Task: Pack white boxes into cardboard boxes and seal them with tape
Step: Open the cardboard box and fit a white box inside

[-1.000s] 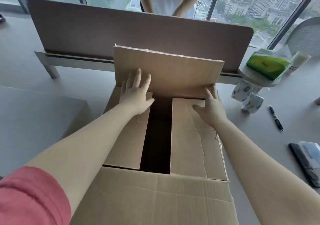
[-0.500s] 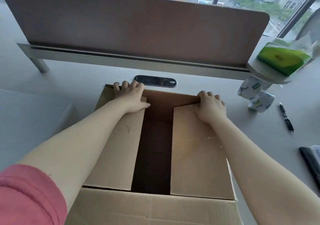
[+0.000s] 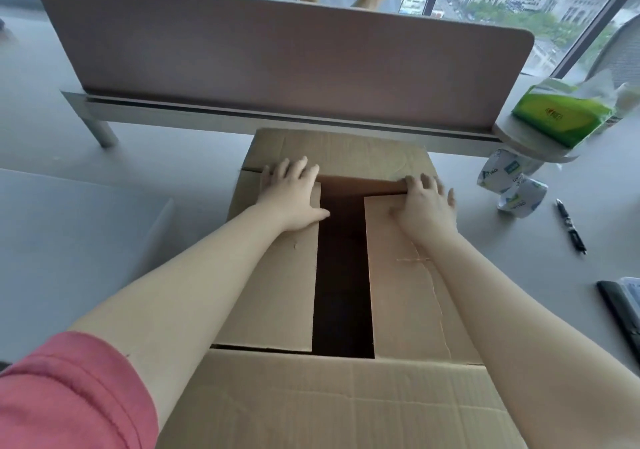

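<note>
Head view: pen [image 3: 571, 229], tissue pack [image 3: 562, 116] right of cardboard box [image 3: 346, 396] — divider [image 3: 277, 54] behind.

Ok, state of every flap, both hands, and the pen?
Cardboard box: unsealed, dark gap down the middle.
Side flaps: folded in flat.
Far flap: folded outward.
Near flap: open.
Left hand: flat, pressing.
Right hand: fingers on far fold.
Pen: lying capped.
</note>
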Demonstrator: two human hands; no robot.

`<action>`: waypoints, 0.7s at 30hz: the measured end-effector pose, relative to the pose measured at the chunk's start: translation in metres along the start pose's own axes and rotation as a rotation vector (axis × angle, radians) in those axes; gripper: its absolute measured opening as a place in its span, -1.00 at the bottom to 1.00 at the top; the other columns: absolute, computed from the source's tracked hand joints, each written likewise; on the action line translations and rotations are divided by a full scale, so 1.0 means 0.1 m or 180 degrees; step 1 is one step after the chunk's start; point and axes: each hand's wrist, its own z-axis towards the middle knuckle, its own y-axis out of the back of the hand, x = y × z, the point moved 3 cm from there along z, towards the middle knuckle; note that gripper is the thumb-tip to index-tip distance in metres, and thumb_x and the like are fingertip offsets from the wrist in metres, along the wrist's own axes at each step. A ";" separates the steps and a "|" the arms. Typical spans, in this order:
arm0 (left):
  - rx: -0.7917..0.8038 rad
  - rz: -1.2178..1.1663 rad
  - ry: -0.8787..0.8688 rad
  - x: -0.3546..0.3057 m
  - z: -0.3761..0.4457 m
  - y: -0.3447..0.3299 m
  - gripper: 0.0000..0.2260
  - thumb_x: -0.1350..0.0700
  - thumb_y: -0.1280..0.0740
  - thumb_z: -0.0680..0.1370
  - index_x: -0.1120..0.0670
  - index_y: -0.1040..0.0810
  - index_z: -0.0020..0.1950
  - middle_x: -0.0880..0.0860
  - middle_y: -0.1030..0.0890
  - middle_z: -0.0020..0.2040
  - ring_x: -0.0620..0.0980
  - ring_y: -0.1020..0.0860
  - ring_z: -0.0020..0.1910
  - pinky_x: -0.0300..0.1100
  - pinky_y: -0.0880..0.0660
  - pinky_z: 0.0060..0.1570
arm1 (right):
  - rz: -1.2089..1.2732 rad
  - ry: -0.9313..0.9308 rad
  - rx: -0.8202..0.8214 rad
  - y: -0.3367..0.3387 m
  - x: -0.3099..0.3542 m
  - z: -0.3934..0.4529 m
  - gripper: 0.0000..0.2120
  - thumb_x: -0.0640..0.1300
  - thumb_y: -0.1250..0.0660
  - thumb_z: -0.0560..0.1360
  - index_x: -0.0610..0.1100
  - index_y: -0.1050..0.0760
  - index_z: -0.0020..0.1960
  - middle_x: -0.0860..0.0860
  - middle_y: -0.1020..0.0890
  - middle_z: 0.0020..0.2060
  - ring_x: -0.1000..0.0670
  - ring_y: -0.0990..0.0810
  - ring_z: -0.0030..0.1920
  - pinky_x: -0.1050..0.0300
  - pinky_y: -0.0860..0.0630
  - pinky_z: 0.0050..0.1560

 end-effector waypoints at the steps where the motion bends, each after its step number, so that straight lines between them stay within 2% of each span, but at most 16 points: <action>1: 0.0070 -0.0085 -0.0080 -0.01 -0.08 -0.01 -0.28 -0.12 -0.27 0.52 0.01 0.05 0.54 0.01 0.11 0.57 0.12 0.16 0.54 0.14 0.11 0.48 | 0.0024 0.0097 0.0056 -0.01 0.07 -0.07 -0.46 -0.08 -0.22 0.53 -0.13 -0.16 0.46 -0.14 -0.15 0.49 -0.13 0.01 0.52 -0.11 0.09 0.51; 3: 0.0267 -0.0123 -0.0223 -0.06 -0.25 -0.05 -0.27 -0.09 -0.29 0.52 -0.02 0.06 0.54 0.00 0.16 0.56 0.13 0.19 0.54 0.16 0.04 0.47 | 0.0063 0.0234 0.0298 -0.05 0.20 -0.24 -0.38 -0.01 -0.23 0.52 -0.11 -0.09 0.50 -0.13 -0.06 0.52 -0.12 0.08 0.54 -0.08 0.12 0.50; 5: 0.0489 0.0058 -0.0307 -0.10 -0.40 -0.12 -0.30 -0.09 -0.29 0.51 -0.07 0.02 0.54 0.00 0.18 0.56 0.14 0.20 0.53 0.16 0.06 0.46 | 0.0007 0.0289 0.0572 -0.11 0.29 -0.40 -0.33 0.06 -0.25 0.50 -0.09 -0.06 0.51 -0.12 -0.01 0.53 -0.12 0.11 0.54 -0.09 0.14 0.50; 7: 0.0641 0.0292 -0.0351 -0.14 -0.52 -0.18 -0.39 -0.08 -0.27 0.52 -0.08 -0.10 0.52 0.02 0.15 0.57 0.15 0.18 0.53 0.14 0.08 0.46 | -0.0137 0.0290 0.0747 -0.16 0.31 -0.56 -0.30 0.06 -0.28 0.48 -0.09 -0.05 0.51 -0.12 0.02 0.53 -0.12 0.13 0.54 -0.11 0.16 0.49; 9: 0.0592 0.0495 -0.0410 -0.18 -0.62 -0.16 -0.50 -0.05 -0.22 0.55 -0.05 -0.22 0.48 0.04 0.06 0.57 0.16 0.09 0.53 0.09 0.02 0.46 | -0.0192 0.0275 0.0762 -0.16 0.31 -0.71 -0.31 0.01 -0.29 0.47 -0.11 -0.08 0.49 -0.12 -0.02 0.52 -0.12 0.09 0.54 -0.10 0.11 0.50; 12: 0.0126 0.0827 -0.0641 -0.29 -0.74 0.04 -0.62 0.04 -0.18 0.58 0.03 -0.37 0.40 0.07 -0.21 0.51 0.13 -0.15 0.47 0.00 -0.20 0.39 | 0.0237 0.0282 0.0414 0.04 0.36 -0.85 -0.46 -0.14 -0.27 0.47 -0.16 -0.23 0.42 -0.13 -0.29 0.41 -0.17 -0.24 0.42 -0.04 -0.24 0.37; 14: -0.0225 0.1072 -0.0819 -0.36 -0.79 0.23 -0.69 0.15 -0.20 0.56 0.07 -0.49 0.30 0.08 -0.44 0.36 0.10 -0.34 0.35 -0.04 -0.36 0.31 | 0.0322 0.0364 0.0072 0.23 0.41 -0.90 -0.54 -0.23 -0.23 0.47 -0.15 -0.32 0.37 -0.11 -0.42 0.31 -0.17 -0.40 0.30 -0.02 -0.40 0.24; 16: -0.0424 0.1484 -0.0873 -0.43 -0.84 0.40 -0.74 0.27 -0.23 0.52 0.12 -0.58 0.16 0.10 -0.58 0.17 0.08 -0.46 0.22 -0.04 -0.42 0.27 | 0.0045 0.0521 -0.0353 0.39 0.44 -0.89 -0.63 -0.30 -0.19 0.47 -0.16 -0.44 0.26 -0.12 -0.52 0.21 -0.19 -0.50 0.19 -0.08 -0.48 0.19; 17: -0.0411 0.1770 -0.0847 -0.46 -0.88 0.47 -0.77 0.30 -0.23 0.51 0.14 -0.59 0.09 0.11 -0.61 0.11 0.07 -0.49 0.21 -0.02 -0.34 0.35 | -0.0090 0.0551 -0.0491 0.45 0.44 -0.89 -0.68 -0.33 -0.17 0.47 -0.19 -0.49 0.19 -0.14 -0.55 0.15 -0.19 -0.53 0.13 -0.10 -0.52 0.15; 18: -0.0358 0.2096 -0.0800 -0.49 -0.92 0.53 -0.79 0.31 -0.22 0.50 0.14 -0.58 0.04 0.10 -0.63 0.09 0.07 -0.49 0.24 0.00 -0.19 0.46 | -0.0262 0.0557 -0.0545 0.50 0.45 -0.88 -0.73 -0.36 -0.17 0.48 -0.22 -0.51 0.13 -0.16 -0.56 0.11 -0.18 -0.54 0.11 -0.09 -0.54 0.12; 20: -0.0185 0.2740 -0.0591 -0.53 -1.02 0.63 -0.78 0.30 -0.19 0.51 0.12 -0.57 0.04 0.09 -0.62 0.12 0.06 -0.45 0.31 0.03 0.10 0.52 | -0.0873 0.0599 -0.0469 0.56 0.46 -0.88 -0.74 -0.38 -0.19 0.49 -0.25 -0.50 0.14 -0.18 -0.51 0.20 -0.17 -0.42 0.30 -0.04 -0.47 0.25; 21: -0.0084 0.2996 -0.0448 -0.53 -1.05 0.65 -0.76 0.29 -0.18 0.52 0.11 -0.56 0.10 0.09 -0.60 0.18 0.07 -0.41 0.35 0.04 0.17 0.52 | -0.1293 0.0609 -0.0389 0.59 0.47 -0.90 -0.72 -0.36 -0.20 0.50 -0.26 -0.48 0.20 -0.20 -0.45 0.28 -0.17 -0.27 0.43 -0.02 -0.34 0.38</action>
